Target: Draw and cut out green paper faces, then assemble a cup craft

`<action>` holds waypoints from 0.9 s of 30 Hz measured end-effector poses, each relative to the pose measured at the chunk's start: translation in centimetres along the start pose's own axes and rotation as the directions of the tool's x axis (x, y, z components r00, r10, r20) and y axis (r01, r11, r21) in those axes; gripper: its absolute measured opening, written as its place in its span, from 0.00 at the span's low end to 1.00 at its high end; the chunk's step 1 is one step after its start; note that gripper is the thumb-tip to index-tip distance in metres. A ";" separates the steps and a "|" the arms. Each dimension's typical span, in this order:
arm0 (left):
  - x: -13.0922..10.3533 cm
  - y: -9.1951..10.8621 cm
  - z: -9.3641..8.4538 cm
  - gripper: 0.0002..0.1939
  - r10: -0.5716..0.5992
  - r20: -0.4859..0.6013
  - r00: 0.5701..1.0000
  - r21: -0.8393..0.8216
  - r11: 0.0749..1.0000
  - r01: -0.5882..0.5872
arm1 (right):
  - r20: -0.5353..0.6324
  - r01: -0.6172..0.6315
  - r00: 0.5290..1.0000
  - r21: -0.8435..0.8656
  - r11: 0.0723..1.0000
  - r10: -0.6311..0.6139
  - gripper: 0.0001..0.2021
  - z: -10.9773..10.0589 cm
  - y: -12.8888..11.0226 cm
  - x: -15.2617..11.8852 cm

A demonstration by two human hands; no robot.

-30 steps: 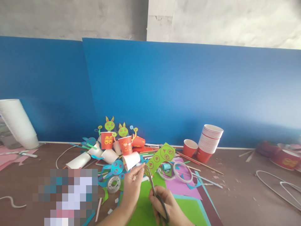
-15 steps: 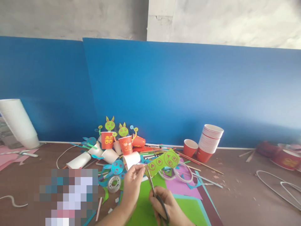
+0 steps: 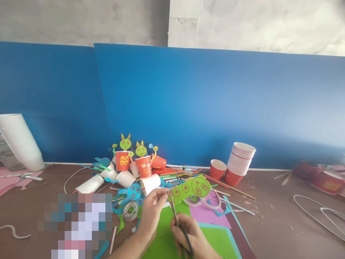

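My left hand (image 3: 153, 208) pinches the left end of a green paper strip (image 3: 188, 189), which has hearts in circles and a round face drawn on it in red. My right hand (image 3: 187, 233) is closed round the dark handles of the scissors (image 3: 174, 212). The scissor blades point up and meet the strip close to my left fingertips. Below my hands lies a sheet of green paper (image 3: 215, 239), with purple paper (image 3: 208, 214) behind it. A tape roll (image 3: 130, 211) sits left of my left hand.
Red cups with green rabbit figures (image 3: 122, 160) stand behind, among white cups, blue cutouts and thin sticks. Stacked cups (image 3: 241, 162) stand at the right, a tall white stack (image 3: 23, 142) at the far left. White cord (image 3: 318, 212) lies at the right.
The green strip has shifted slightly right and down and looks more level. Both hands remain in nearly the same place, the scissors still at the strip's left end.
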State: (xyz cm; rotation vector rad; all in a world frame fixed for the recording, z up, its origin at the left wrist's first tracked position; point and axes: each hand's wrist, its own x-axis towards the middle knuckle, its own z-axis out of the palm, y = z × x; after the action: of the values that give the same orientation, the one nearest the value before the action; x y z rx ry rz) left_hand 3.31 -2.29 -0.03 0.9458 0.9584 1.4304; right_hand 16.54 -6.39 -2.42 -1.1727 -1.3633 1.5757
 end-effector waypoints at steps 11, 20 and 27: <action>0.1 -0.2 0.0 0.13 0.009 0.002 1.000 -0.041 0.999 -0.009 | -0.007 0.000 1.000 -0.010 1.000 0.000 0.23 0.0 0.0 0.0; 0.0 -0.5 0.0 0.13 0.006 -0.002 1.000 -0.038 0.999 -0.006 | 0.003 0.021 1.000 -0.007 1.000 -0.021 0.22 -0.1 0.2 0.0; -0.2 -0.5 0.2 0.13 -0.017 0.002 1.000 -0.051 0.999 0.017 | -0.004 0.021 1.000 -0.004 1.000 -0.021 0.24 0.0 0.0 -0.1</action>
State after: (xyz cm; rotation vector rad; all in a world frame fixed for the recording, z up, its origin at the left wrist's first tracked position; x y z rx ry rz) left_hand 3.68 -2.45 -0.43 0.8996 0.9220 1.4332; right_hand 16.58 -6.45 -2.41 -1.1599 -1.3728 1.5559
